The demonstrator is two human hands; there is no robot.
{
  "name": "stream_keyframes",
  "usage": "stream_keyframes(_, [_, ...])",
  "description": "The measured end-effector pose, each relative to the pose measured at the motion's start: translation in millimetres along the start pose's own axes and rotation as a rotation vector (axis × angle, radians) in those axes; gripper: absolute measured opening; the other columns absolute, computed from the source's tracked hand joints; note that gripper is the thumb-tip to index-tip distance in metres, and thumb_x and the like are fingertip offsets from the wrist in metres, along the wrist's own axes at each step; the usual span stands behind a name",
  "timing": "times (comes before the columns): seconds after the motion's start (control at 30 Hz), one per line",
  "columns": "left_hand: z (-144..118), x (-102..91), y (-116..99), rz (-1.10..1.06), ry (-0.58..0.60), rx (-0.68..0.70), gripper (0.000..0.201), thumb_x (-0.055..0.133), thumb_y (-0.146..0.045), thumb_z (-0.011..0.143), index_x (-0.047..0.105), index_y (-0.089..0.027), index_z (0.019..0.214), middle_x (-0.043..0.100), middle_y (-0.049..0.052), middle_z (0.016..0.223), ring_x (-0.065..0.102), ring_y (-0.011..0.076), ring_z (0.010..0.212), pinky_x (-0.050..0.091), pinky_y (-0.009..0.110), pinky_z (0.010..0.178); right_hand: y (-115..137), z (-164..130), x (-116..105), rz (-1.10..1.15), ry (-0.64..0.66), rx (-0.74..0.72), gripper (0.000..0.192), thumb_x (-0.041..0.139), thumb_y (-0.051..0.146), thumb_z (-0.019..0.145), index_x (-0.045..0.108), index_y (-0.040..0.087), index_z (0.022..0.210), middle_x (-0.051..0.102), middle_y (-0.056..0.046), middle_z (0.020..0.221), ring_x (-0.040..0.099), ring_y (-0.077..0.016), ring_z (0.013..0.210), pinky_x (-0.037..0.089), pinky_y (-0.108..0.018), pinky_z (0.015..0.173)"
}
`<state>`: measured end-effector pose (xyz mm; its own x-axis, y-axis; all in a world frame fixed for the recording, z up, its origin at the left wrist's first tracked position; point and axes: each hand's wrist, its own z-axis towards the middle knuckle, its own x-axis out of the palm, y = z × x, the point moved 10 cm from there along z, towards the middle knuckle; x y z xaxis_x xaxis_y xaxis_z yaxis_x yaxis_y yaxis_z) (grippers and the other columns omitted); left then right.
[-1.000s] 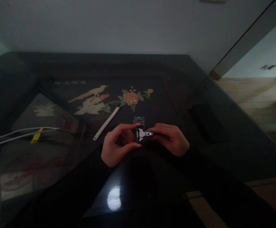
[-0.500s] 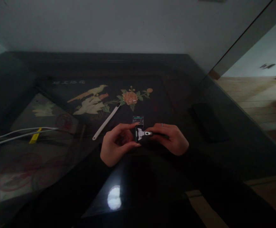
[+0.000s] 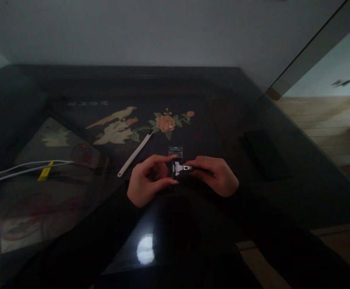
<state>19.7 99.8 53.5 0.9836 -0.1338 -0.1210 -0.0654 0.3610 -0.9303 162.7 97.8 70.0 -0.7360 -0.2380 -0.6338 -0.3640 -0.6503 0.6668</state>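
Observation:
My left hand (image 3: 147,178) pinches the dark blade cartridge (image 3: 173,170) of a razor between thumb and fingertips, at its upper and lower ends. From the other side, my right hand (image 3: 215,173) is closed around the razor's dark handle, whose silver neck (image 3: 187,168) points left against the cartridge. I cannot tell whether neck and cartridge are locked together. Just beyond my left fingertips lies a second cartridge (image 3: 175,151), partly covered by them. A slim white stick (image 3: 135,155), notched at its far end, rests on the table left of it.
The dark glossy table (image 3: 223,86) carries a bird-and-flower picture. A flat black object (image 3: 267,154) lies at the right. White cables (image 3: 21,167) with a yellow tag (image 3: 45,171) run along the left. A wall (image 3: 127,36) stands behind the table.
Both hands keep nearly the same place and grip. The razor's silver neck has tilted slightly, and the whole view has shifted a little.

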Motion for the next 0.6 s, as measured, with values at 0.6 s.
stream_keyframes(0.6, [3.3,3.4,-9.2,0.210,0.070,0.061,0.043,0.077,-0.029,0.073,0.063,-0.015,0.111,0.053,-0.007,0.057,0.044,0.0066,0.045,0.036,0.018,0.043,8.7,0.4,-12.4,-0.141,-0.076,-0.072,0.020,0.051,0.024,0.093,0.067,0.016,0.102,0.071,-0.007,0.088,0.065,-0.0161,0.078,0.052,-0.027,0.071])
